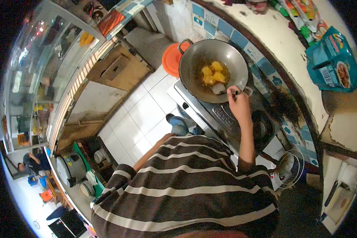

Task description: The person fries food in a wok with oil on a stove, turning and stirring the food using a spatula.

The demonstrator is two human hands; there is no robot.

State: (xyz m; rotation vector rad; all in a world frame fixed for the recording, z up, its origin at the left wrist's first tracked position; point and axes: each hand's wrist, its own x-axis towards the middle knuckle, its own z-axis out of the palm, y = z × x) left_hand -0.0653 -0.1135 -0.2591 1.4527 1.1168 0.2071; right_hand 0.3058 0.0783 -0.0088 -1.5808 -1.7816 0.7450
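A large metal wok (pixel 237 59) sits on the stove, with oil and several yellow-orange frying pieces (pixel 215 73) pooled in its middle. My right hand (pixel 238 104) is closed at the wok's near rim, gripping a spatula (pixel 218 89). The rounded grey end of this spatula lies in the wok, close beside the frying pieces; the hand covers much of its handle. My left hand (pixel 166 138) hangs low at my side by the striped shirt, away from the stove. Its fingers are too hidden to read.
The wok stands on a gas stove (pixel 226 119) with a second burner (pixel 261 129) to the right. An orange lid (pixel 171 59) is behind the wok. A teal food packet (pixel 332 61) lies on the ledge. A rice cooker (pixel 70 168) stands left, and a person (pixel 33 162) is far off.
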